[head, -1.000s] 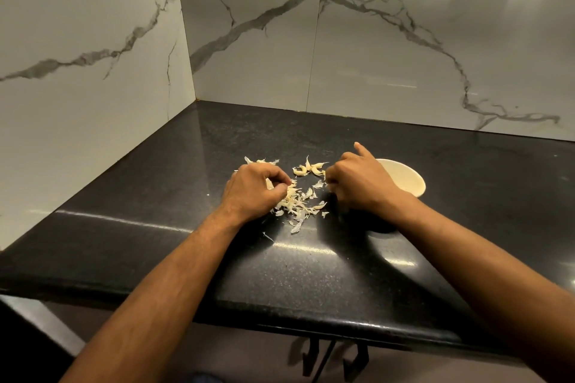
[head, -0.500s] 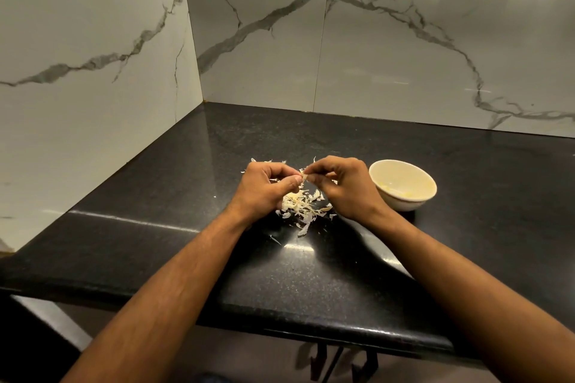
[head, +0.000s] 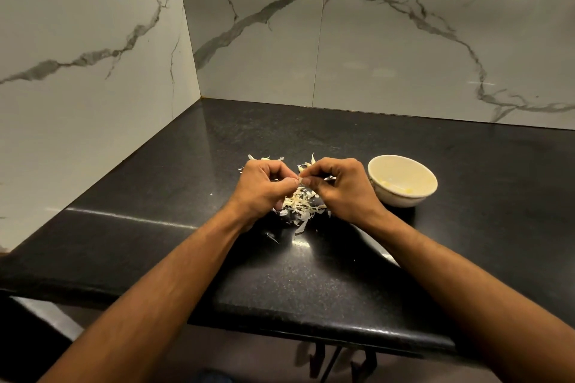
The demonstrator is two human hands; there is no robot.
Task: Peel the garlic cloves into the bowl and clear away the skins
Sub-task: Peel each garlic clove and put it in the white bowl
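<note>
Hands meet over the pale papery heap of garlic skins (head: 300, 207), left hand (head: 264, 190) and right hand (head: 337, 186) both pinching what looks like one small clove (head: 300, 180), with the round cream bowl (head: 402, 180) just beside the right hand.

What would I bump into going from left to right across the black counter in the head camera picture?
left hand → garlic clove pinched between both hands, above the pile of skins → right hand → bowl
</note>
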